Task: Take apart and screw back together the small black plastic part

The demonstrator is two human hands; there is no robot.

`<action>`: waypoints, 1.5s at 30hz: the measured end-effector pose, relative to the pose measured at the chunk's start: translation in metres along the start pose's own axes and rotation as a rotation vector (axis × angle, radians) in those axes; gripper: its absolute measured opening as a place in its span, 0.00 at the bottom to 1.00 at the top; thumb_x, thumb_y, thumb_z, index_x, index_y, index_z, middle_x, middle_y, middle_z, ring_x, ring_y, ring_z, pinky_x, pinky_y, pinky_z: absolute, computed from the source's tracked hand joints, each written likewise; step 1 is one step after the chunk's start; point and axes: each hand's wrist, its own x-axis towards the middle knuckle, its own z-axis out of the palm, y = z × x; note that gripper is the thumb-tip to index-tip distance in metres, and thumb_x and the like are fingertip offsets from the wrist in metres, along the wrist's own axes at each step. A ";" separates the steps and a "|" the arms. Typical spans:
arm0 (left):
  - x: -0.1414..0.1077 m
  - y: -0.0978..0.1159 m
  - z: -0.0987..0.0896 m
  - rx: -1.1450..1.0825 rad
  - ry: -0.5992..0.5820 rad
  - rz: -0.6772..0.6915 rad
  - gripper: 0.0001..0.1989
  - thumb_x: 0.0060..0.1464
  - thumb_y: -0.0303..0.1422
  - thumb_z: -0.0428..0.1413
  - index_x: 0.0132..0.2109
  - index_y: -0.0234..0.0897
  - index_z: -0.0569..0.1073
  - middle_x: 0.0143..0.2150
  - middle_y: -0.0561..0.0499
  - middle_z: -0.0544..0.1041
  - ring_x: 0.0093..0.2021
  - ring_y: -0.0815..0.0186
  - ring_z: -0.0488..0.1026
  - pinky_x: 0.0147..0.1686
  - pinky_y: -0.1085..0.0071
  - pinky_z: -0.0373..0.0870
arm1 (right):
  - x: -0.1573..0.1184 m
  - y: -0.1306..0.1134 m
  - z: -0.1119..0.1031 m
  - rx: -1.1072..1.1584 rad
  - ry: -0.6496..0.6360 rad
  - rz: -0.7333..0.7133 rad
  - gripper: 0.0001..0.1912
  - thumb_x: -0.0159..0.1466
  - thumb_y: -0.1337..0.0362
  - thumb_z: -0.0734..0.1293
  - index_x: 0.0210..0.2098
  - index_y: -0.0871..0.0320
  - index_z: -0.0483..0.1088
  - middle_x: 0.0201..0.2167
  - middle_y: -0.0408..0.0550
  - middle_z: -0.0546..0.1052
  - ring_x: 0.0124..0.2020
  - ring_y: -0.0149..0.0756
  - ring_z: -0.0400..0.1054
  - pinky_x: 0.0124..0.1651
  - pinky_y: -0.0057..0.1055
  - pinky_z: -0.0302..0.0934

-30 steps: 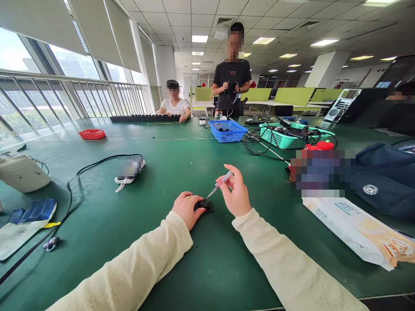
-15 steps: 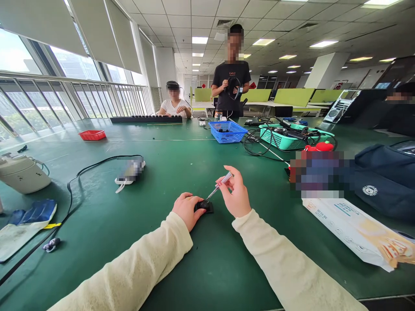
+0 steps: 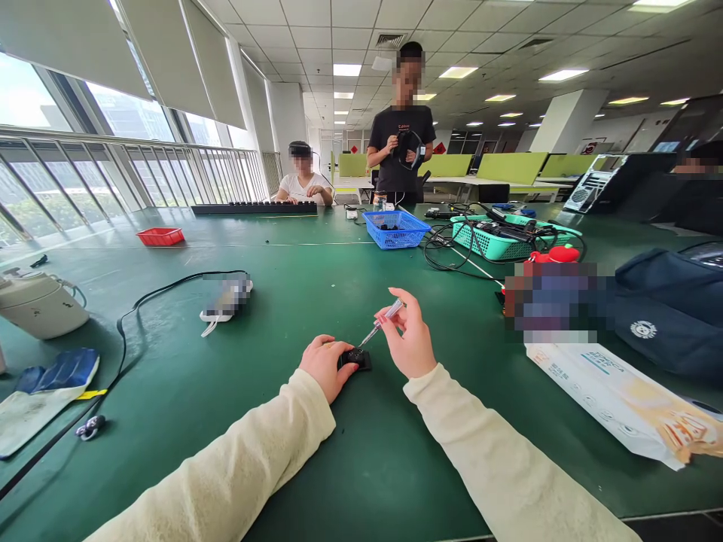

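Observation:
On the green table (image 3: 361, 467) lies a small black block-like part (image 3: 355, 359), its exact kind too small to tell. My left hand (image 3: 326, 365) grips it from the left, thumb along the near side and fingers over the far side, which hides part of it. A slim screwdriver (image 3: 381, 324) with a clear handle slants down to the left, its tip at the top of the black part. Thumb and fingers of my right hand (image 3: 410, 335) are closed around the handle.
Ahead stand a blue basket (image 3: 395, 229) and a teal basket (image 3: 502, 239) of cables. A white packet (image 3: 615, 399) and dark bag (image 3: 660, 309) lie right. A phone-like device (image 3: 227, 299) with a cable and a red tray (image 3: 161, 237) lie left. Two people are beyond the table.
Both hands and the screwdriver stay almost in place on the black part. The standing person's hands and the dark headset they hold have shifted slightly.

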 end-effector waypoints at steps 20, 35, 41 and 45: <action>-0.001 -0.002 0.001 0.031 0.015 0.024 0.17 0.52 0.37 0.60 0.49 0.39 0.79 0.53 0.48 0.79 0.60 0.47 0.64 0.62 0.50 0.61 | -0.003 -0.004 -0.001 -0.020 0.001 -0.062 0.19 0.66 0.65 0.60 0.56 0.53 0.59 0.34 0.45 0.77 0.33 0.35 0.74 0.42 0.37 0.71; 0.000 -0.001 0.000 0.056 -0.011 0.016 0.19 0.53 0.37 0.59 0.51 0.37 0.78 0.54 0.48 0.78 0.61 0.47 0.63 0.63 0.51 0.60 | -0.002 -0.004 0.000 -0.037 0.016 -0.022 0.21 0.64 0.63 0.63 0.57 0.54 0.59 0.32 0.45 0.76 0.31 0.34 0.74 0.42 0.37 0.71; 0.000 -0.001 0.000 0.049 -0.002 0.020 0.18 0.53 0.37 0.60 0.50 0.38 0.78 0.54 0.47 0.78 0.61 0.48 0.63 0.63 0.51 0.60 | -0.004 -0.005 0.002 -0.044 -0.010 0.005 0.25 0.62 0.62 0.66 0.58 0.54 0.59 0.31 0.43 0.77 0.33 0.36 0.75 0.43 0.38 0.71; -0.001 -0.001 0.001 0.042 0.005 0.020 0.18 0.52 0.37 0.60 0.50 0.39 0.78 0.53 0.47 0.79 0.61 0.48 0.64 0.62 0.51 0.61 | -0.004 -0.004 0.002 -0.046 -0.004 0.003 0.25 0.62 0.62 0.66 0.57 0.54 0.60 0.31 0.43 0.78 0.33 0.36 0.75 0.43 0.38 0.71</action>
